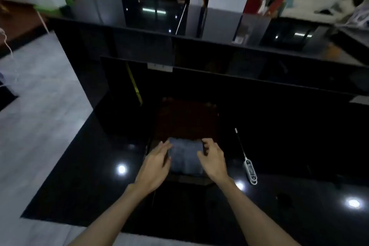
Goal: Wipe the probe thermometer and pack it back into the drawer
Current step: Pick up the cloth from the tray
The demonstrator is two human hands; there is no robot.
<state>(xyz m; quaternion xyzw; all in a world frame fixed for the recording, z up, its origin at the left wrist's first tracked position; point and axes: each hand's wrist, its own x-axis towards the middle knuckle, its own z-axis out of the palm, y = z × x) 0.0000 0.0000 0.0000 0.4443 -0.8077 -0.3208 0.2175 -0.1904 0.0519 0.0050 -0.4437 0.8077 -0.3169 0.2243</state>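
A grey cloth (185,156) is gripped by both hands (157,163) (213,161) above a dim drawer (186,118); thermometer (246,158) at 3 o'clock on the counter (89,175).

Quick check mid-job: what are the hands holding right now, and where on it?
Both hands are on the folded grey cloth: left hand at its left edge, right hand at its right edge. The probe thermometer lies untouched on the black counter.
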